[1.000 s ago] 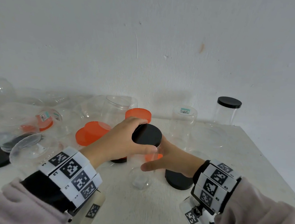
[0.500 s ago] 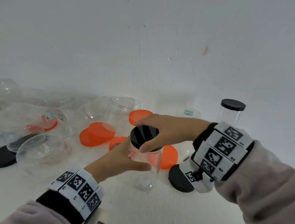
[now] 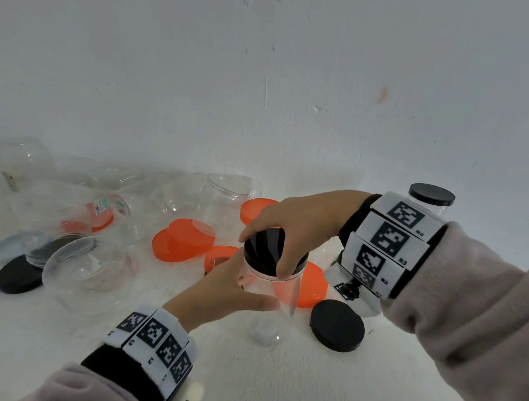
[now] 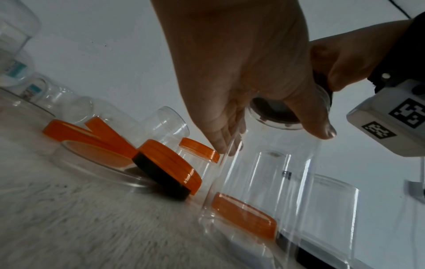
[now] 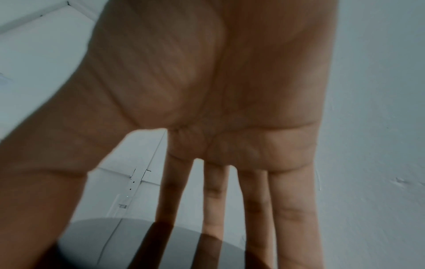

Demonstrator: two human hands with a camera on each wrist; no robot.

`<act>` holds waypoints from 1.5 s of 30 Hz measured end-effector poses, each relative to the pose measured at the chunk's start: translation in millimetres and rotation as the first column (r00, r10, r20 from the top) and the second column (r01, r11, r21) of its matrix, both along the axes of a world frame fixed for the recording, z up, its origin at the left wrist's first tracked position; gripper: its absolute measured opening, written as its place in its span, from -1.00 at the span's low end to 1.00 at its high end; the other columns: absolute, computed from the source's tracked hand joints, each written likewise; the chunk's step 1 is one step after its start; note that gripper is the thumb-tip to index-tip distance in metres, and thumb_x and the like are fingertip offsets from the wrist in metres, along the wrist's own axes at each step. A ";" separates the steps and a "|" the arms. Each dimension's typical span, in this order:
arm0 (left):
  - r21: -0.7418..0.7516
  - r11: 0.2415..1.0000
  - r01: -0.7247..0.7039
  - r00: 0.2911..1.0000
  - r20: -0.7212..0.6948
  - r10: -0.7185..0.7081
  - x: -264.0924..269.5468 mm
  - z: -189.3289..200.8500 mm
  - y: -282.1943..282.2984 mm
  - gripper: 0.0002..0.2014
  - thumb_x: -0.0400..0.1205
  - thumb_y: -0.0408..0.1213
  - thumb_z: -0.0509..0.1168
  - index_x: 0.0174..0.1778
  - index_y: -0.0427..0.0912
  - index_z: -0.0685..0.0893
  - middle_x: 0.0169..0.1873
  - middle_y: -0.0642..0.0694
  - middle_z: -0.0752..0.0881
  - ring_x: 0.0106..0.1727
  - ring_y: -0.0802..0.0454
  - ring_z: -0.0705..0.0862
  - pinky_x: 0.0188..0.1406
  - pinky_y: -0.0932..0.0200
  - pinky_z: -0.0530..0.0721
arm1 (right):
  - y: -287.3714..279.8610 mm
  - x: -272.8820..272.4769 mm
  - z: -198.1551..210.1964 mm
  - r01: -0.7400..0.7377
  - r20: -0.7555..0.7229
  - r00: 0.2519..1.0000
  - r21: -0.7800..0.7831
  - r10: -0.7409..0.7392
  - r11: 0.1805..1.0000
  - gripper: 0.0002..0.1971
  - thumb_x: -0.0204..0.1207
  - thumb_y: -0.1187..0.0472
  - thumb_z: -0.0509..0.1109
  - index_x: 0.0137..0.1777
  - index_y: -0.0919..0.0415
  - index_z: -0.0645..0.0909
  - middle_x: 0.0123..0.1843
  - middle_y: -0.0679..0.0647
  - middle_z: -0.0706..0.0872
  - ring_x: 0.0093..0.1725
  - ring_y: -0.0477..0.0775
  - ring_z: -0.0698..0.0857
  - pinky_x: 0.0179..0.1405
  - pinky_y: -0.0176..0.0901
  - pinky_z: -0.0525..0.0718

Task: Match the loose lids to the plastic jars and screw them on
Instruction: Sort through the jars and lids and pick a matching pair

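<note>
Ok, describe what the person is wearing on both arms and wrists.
Both hands are bare. The left hand and right hand each come out of a loose pale pinkish-grey sleeve. Each wrist has a black cuff under a white band of square black-and-white markers, the right ones labelled R2 to R4. A white camera block with similar markers hangs under the right wrist.

Both hands [image 3: 299,222] on black-lidded jar [image 3: 270,284]

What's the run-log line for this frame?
step: screwing lid | left hand: holds clear jar | right hand: grips black lid on jar
</note>
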State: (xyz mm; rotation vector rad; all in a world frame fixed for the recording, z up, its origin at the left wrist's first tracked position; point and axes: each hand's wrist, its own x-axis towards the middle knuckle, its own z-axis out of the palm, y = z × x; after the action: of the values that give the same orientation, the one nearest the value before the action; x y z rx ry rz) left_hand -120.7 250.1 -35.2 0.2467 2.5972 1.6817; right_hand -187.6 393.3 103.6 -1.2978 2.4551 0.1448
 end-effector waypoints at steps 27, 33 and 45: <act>-0.007 1.000 0.028 1.000 -0.010 -0.028 0.7 -1.3 -0.3 -0.14 0.38 -0.04 0.60 0.57 0.11 0.33 0.38 0.27 0.58 0.44 0.32 0.50 0.54 -0.01 0.43 | 0.8 0.5 3.1 -0.031 -0.011 0.999 0.034 0.031 0.999 -0.29 0.36 0.00 0.58 0.49 -0.34 0.41 0.35 -0.19 0.46 0.23 -0.08 0.46 0.07 -0.18 0.58; -0.004 1.000 0.002 0.999 -0.045 -0.002 2.0 -4.7 3.4 -0.11 0.30 0.13 0.56 0.55 0.14 0.34 0.37 0.28 0.59 0.43 0.30 0.50 0.52 0.02 0.44 | 0.8 -0.8 -6.5 0.031 -0.075 0.997 -0.066 -0.036 0.997 -0.34 0.28 -0.33 0.52 0.40 -0.25 0.52 0.22 -0.18 0.58 0.04 -0.01 0.73 -0.05 -0.11 0.74; -0.031 0.999 -0.015 0.999 -0.038 0.014 4.0 -4.6 4.6 -0.20 0.40 0.01 0.57 0.51 0.28 0.30 0.30 0.44 0.54 0.31 0.53 0.48 0.32 0.39 0.43 | 1.8 0.0 1.0 0.098 -0.045 0.995 0.111 -0.094 0.989 -0.20 0.21 -0.28 0.59 0.46 -0.31 0.35 0.29 -0.13 0.53 0.16 0.07 0.70 0.18 0.05 0.67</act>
State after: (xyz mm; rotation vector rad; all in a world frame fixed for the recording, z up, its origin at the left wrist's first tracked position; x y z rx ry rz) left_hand -116.7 254.7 -39.8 0.2619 2.6558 1.6557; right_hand -187.6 395.0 104.6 -1.1377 2.4977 0.2836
